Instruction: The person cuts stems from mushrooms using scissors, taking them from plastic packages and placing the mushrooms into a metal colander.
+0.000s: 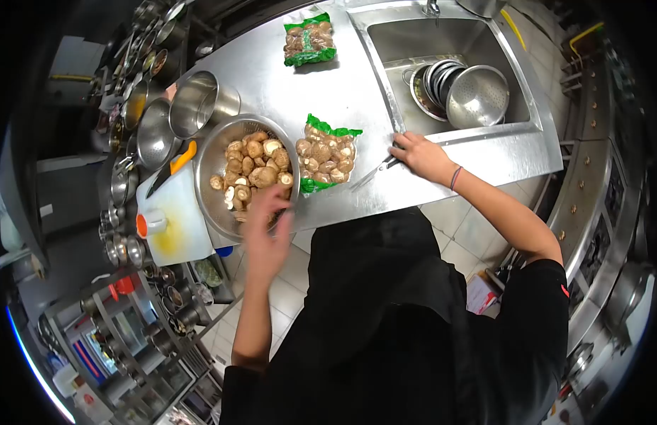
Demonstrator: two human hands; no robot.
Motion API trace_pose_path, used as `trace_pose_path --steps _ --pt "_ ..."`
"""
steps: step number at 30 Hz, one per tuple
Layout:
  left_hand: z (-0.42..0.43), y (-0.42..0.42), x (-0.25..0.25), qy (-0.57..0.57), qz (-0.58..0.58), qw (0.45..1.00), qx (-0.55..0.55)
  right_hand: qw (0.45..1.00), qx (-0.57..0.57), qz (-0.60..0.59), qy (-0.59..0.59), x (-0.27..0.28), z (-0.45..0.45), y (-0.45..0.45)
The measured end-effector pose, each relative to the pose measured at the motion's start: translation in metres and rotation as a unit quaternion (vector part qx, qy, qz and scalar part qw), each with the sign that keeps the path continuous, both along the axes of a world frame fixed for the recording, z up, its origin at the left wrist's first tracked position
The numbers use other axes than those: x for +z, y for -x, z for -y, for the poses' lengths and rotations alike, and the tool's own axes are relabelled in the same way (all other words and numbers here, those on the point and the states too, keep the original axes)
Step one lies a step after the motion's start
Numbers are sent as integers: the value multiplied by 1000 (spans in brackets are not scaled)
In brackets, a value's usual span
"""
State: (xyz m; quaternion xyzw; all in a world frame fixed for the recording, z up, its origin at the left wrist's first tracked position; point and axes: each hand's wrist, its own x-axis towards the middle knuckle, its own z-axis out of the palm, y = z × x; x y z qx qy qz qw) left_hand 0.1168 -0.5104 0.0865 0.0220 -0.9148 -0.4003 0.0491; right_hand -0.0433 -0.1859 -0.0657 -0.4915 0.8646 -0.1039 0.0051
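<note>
A large steel bowl (206,190) full of loose brown mushrooms (255,157) stands near the front edge of the steel counter. Over the bowl's near right rim is my left hand (266,230), smeared by motion; I cannot make out whether anything is in its fingers. My right hand (422,157) rests on the counter with its fingers closed around the handles of scissors (373,175), whose blades point left. Between bowl and scissors lies a clear bag of mushrooms (327,156) with green ends. Another bag of mushrooms (309,41) lies farther back.
On the right, a sink (396,78) holds a stack of bowls and a colander (479,97). Left of the bowl are a deep steel pot (226,99) and a white cutting board (189,219) with an orange-handled knife (182,159) and a small white-and-orange container (153,223).
</note>
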Motion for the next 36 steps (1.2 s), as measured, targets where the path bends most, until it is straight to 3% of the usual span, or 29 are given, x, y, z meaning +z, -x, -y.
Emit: trace_pose_path --steps 1,4,6,9,13,15,17,20,23,24,25,26,28,29,30,31,36 --pt "-23 16 -6 -5 11 998 -56 1000 -5 10 -21 -3 -2 0" --pt "-64 57 -25 12 83 995 -59 999 -5 -29 -32 -4 -1 1" --pt "-69 72 -62 100 108 988 -34 999 -11 -23 -33 -7 2 2" --pt "-70 85 -97 203 60 977 -29 999 -21 -47 -4 -14 4 4" --pt "-77 82 -118 228 35 973 11 999 -7 -45 -17 -14 8 9" --pt "-72 79 -123 217 39 975 11 994 23 32 -101 -7 11 15" --pt "-65 72 -129 117 8 993 33 996 6 44 -73 2 0 19" --pt "-66 71 -130 111 -49 992 45 989 -68 124 -50 20 -41 18" --pt "-51 77 -150 90 -64 993 45 929 -175 324 -24 31 -100 6" --pt "-50 80 -149 47 -97 993 52 850 -236 471 -20 35 -119 -4" --pt "-44 83 -154 40 -95 992 71 749 -287 583 132 33 -133 -31" --pt "-37 85 -161 5 -99 994 36 725 -350 588 79 37 -135 -51" --pt "-33 76 -166 -41 -104 993 22 619 -286 675 281 30 -126 -104" --pt "-37 76 -158 -53 -115 992 1 619 -237 672 332 35 -108 -127" --pt "-36 78 -156 -63 -126 990 -26 553 -291 709 327 52 -76 -141" --pt "-34 80 -162 -74 -125 989 -24 582 -272 703 305 63 -50 -151" --pt "-30 74 -181 -96 -153 983 -39 565 -238 724 315 63 41 -165"
